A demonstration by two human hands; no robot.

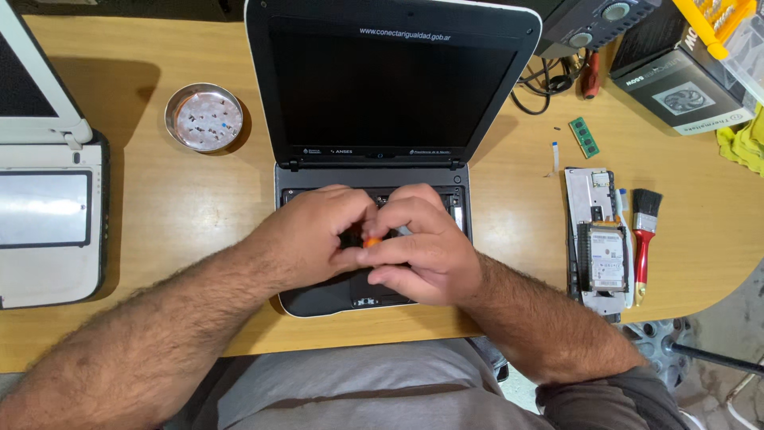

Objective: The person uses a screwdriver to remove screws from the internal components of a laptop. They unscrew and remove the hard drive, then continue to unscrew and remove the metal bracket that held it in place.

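At the middle of the wooden counter [183, 199] a small black laptop [382, 119] stands open with its screen dark, and both hands work over its lower half, where the keyboard seems to be off and the inner tray shows. The left hand [314, 235] curls inward with its fingertips pressed together; its grip looks clenched on the same small orange-handled tool [372, 241] that the right hand [418, 247] pinches, probably a fine screwdriver, though the fingers hide most of it. The tool sits between the two hands, just above the laptop's base near the palm rest.

To do this well, the tool should stay upright on its seat, one hand steadying the tip and the other turning gently, with light pressure so nothing slips onto the board.

A round metal dish [204, 117] with tiny screws lies left of the screen. At the right lie a removed drive in its bracket [598, 247], a red-handled brush [645, 239] and a green memory stick [586, 137]. A white laptop [48, 199] rests at the far left.
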